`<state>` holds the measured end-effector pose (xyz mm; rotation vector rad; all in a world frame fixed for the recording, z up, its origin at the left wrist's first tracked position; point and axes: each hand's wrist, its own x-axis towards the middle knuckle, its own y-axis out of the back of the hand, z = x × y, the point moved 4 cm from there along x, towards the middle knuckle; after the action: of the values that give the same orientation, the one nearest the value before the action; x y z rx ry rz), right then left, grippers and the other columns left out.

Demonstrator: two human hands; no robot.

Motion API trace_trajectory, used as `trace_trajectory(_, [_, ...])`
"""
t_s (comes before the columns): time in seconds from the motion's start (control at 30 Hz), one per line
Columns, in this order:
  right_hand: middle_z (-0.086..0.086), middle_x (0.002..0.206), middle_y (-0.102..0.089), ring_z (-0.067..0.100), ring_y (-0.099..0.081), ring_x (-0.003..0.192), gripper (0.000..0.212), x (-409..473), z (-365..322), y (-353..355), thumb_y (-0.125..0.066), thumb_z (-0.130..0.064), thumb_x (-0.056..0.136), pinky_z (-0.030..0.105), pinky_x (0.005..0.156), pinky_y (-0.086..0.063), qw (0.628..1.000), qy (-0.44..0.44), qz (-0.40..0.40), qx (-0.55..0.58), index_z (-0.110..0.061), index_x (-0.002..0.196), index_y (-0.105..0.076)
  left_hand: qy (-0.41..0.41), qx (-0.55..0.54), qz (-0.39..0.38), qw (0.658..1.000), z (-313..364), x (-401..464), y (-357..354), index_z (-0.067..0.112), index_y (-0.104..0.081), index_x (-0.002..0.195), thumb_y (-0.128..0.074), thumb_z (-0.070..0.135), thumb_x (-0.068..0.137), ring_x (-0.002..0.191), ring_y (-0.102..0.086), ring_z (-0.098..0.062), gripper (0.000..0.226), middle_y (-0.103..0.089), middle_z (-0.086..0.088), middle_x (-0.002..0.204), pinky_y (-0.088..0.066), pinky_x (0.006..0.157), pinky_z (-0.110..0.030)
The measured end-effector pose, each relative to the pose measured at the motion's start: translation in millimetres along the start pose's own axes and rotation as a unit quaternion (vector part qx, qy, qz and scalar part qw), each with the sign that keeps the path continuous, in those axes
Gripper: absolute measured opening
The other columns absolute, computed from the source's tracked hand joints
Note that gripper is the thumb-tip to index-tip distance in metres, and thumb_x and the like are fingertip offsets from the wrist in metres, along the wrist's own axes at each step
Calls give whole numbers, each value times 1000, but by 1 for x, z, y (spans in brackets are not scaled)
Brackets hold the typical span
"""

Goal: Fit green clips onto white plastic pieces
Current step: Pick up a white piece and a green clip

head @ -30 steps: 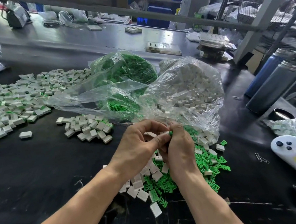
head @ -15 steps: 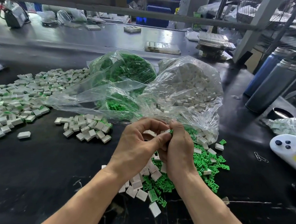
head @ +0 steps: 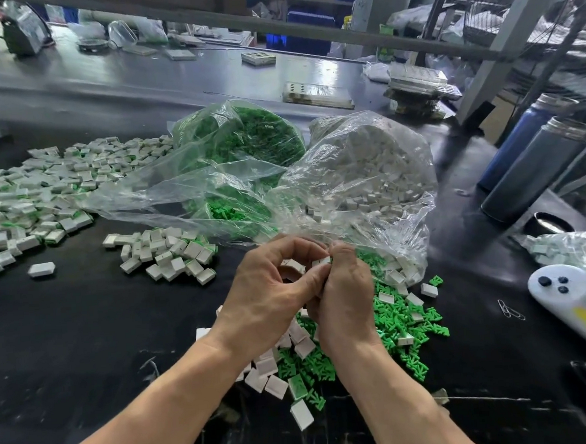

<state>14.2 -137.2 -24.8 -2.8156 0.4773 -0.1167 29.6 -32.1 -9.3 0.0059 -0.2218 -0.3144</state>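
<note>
The small white rectangular plastic piece (head: 321,262) sat pinched between my two hands, mostly hidden by my fingers; only one pale edge showed, so I could not tell its long axis or whether a green clip was in it. My left hand (head: 272,298) curled around it from nine o'clock, thumb pressed in. My right hand (head: 346,295) clenched it from three o'clock. Below, at six o'clock, lay the loose heap of green plastic clips (head: 401,328) on the black worktable (head: 86,337).

Your hands (head: 309,289) hide most of the white piece (head: 321,262) betw. fingertips; clip on it can't be made out.
</note>
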Motion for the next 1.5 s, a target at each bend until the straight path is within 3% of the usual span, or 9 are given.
trace_trajectory(0.33, [-12,49,-60,-1,-58,45,69,1,0,0,-30,-24,111,13,43,-43,1000,8,-12,-15,-27,61,-77,9,2,-12,1000,3,-1,1,11,-75,97,-75,14,91,82,-76,-32,6,-73,4,110,-65,74,-49])
trace_trajectory(0.53, [-1,67,-72,8,-70,60,54,2,3,0,-36,-36,102,22,51,-53,1000,-5,-17,-3,-6,92,-80,3,7,-6,1000,2,-1,2,10,-75,96,-76,15,91,79,-75,-31,8,-73,2,109,-65,71,-46])
trace_trajectory(0.63, [0,63,-71,8,-68,55,58,0,2,2,-34,-32,112,20,46,-50,1000,-23,-10,14,-11,85,-81,0,10,-3,1000,-1,0,2,13,-75,96,-77,14,90,77,-76,-29,6,-74,5,107,-65,69,-42])
trace_trajectory(0.77, [-1,54,-60,7,-52,43,70,0,-8,12,-33,-55,110,19,41,-39,995,10,4,-98,-19,65,-74,8,12,22,1000,-4,3,12,19,-75,97,-79,24,87,80,-76,-27,12,-77,3,98,-63,75,-42])
trace_trajectory(0.9, [-2,73,-70,8,-57,56,40,2,-21,21,-53,-48,103,21,49,-43,985,62,-21,-161,-19,85,-74,10,30,45,998,-5,7,26,31,-74,94,-79,31,87,80,-74,-28,8,-77,0,92,-62,66,-35])
trace_trajectory(1.03, [-11,73,-70,2,-61,65,8,1,-22,20,-70,-28,97,14,57,-46,980,75,-62,-172,-22,94,-75,13,24,49,998,-4,7,30,30,-75,92,-79,29,87,79,-75,-25,7,-77,2,90,-58,63,-28])
trace_trajectory(1.27, [-14,74,-71,0,-63,68,12,5,-17,21,-70,-30,99,14,61,-48,968,74,-50,-235,-21,92,-74,9,33,51,998,-8,8,29,29,-74,99,-79,20,89,70,-68,-7,14,-74,3,84,-55,62,-20])
trace_trajectory(1.4, [-13,70,-71,0,-62,63,17,8,-13,27,-70,-32,99,13,61,-48,964,59,-27,-257,-22,86,-74,22,144,55,988,-14,10,40,35,-72,96,-79,26,90,77,-72,-8,13,-75,9,86,-60,68,-25])
trace_trajectory(1.5, [-17,67,-70,-4,-62,62,18,9,-14,32,-70,-32,99,10,60,-46,967,58,-9,-248,-21,86,-74,21,321,74,944,-14,11,60,38,-69,99,-77,34,90,79,-66,6,12,-70,20,83,-52,70,-11])
